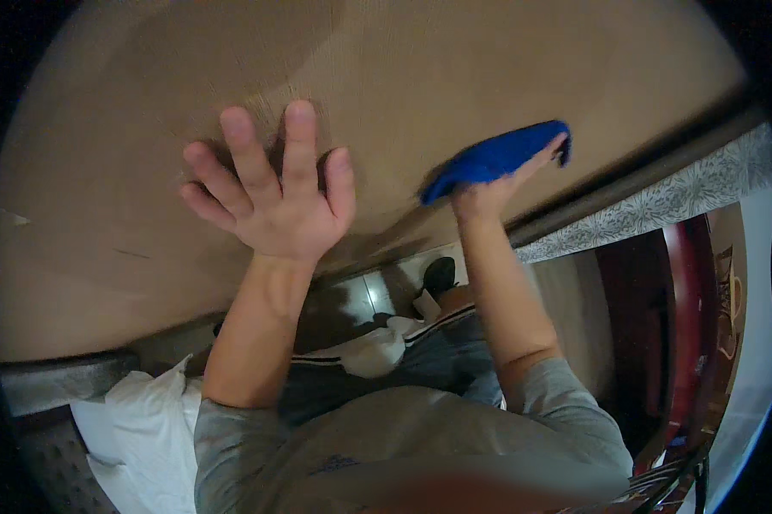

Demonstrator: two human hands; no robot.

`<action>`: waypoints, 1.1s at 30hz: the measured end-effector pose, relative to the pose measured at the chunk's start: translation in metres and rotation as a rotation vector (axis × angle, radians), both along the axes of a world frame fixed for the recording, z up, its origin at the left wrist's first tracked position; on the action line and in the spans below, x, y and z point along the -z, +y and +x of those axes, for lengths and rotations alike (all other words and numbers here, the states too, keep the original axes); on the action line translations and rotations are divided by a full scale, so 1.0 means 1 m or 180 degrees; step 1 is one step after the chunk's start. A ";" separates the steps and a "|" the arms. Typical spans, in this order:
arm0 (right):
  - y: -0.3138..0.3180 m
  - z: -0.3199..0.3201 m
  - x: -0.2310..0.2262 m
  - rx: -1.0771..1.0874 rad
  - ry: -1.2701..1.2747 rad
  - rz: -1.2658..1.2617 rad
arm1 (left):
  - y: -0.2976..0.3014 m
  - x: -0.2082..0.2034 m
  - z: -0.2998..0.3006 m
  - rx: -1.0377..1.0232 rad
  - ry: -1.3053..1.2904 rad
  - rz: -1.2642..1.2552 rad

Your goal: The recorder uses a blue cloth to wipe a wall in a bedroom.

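Observation:
My left hand (283, 197) is spread wide against a broad brown surface (386, 60), with its fingers apart and nothing held. To the right, my right hand (488, 193) has a bright blue cloth (497, 158) gripped in it. The cloth lies bunched along the hand, over the same brown surface, and covers most of the fingers. One finger shows along the cloth's right edge.
A dark edge strip borders the brown surface at right, beside a grey-white patterned band (651, 197). Dark red furniture (690, 317) stands farther right. White fabric (150, 428) hangs at lower left, near a grey padded piece (69, 381). Floor tiles (377, 295) show below the surface.

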State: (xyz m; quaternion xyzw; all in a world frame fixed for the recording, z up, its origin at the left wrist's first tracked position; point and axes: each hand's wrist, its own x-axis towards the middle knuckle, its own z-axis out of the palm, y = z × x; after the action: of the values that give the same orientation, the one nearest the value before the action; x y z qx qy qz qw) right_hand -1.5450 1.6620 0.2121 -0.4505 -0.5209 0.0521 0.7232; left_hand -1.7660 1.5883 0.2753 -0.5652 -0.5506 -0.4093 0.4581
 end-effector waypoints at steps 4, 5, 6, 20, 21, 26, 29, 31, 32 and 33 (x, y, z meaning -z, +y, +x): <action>0.005 0.003 -0.037 0.0743 -0.0977 0.0327 | 0.000 0.001 -0.003 -0.0002 -0.0055 -0.0015; 0.001 -0.013 -0.044 0.0750 -0.1070 0.0469 | 0.000 -0.001 -0.004 -0.0025 -0.0041 -0.0001; -0.003 -0.025 -0.048 0.0742 -0.1169 0.0612 | 0.000 -0.001 -0.004 -0.0044 -0.0093 0.0033; -0.030 -0.080 -0.139 0.0695 -0.0710 0.0711 | -0.022 -0.006 -0.006 0.0161 -0.0324 -0.0188; -0.036 -0.089 -0.138 0.0709 -0.0670 0.0730 | -0.027 -0.009 -0.006 0.0287 -0.0460 -0.0389; -0.064 -0.130 -0.118 0.0667 -0.2805 0.0810 | -0.052 -0.050 -0.049 0.0419 -0.1015 -0.0312; -0.063 -0.121 -0.116 0.0604 -0.2826 0.0766 | -0.046 -0.048 -0.077 0.0042 -0.0728 -0.0165; -0.051 -0.112 -0.118 0.0663 -0.2271 0.0753 | -0.046 -0.043 -0.094 -0.0277 -0.0511 -0.0221; -0.045 -0.108 -0.123 0.0775 -0.2011 0.0535 | -0.043 -0.041 -0.097 -0.0325 -0.0324 -0.0097; -0.038 -0.101 -0.126 0.0912 -0.1761 0.0491 | -0.040 -0.037 -0.098 -0.0335 -0.0134 0.0007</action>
State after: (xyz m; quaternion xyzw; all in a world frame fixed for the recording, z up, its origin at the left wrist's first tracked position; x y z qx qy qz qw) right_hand -1.6457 1.6236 0.3377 -0.4602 -0.6315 -0.2144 0.5861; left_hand -1.8640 1.5486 0.3120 -0.5262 -0.5887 -0.3971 0.4679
